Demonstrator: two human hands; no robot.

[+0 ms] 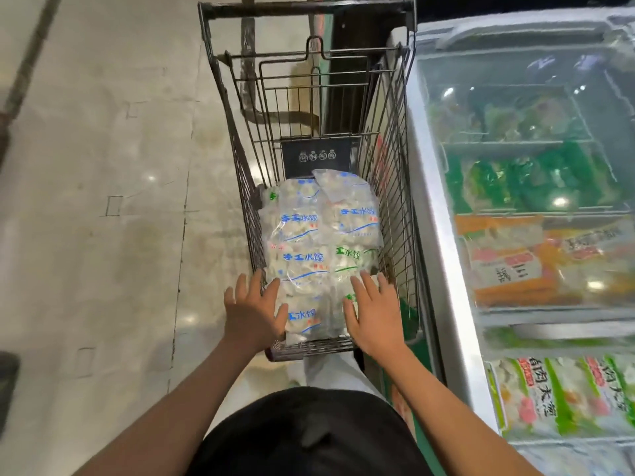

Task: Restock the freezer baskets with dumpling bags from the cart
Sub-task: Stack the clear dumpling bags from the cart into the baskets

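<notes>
Where hands (256, 312) (372, 312) cover bags (302, 262) | print hidden (freezer (443, 235) blurred)

Freezer (446, 235) contents blurred behind glass, cut off at right edge

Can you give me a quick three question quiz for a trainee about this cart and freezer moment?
1. True or false: both hands hold one bag lifted clear of the cart.
2. On which side of the cart does the freezer stand, by the person's own sides? A) left B) right C) behind the person
3. Fill in: the print on the dumpling bags is mostly blue, with some in ____.

Key
1. False: the left hand and right hand are open, fingers spread at the nearest bags, which lie in the cart.
2. B
3. green
</notes>
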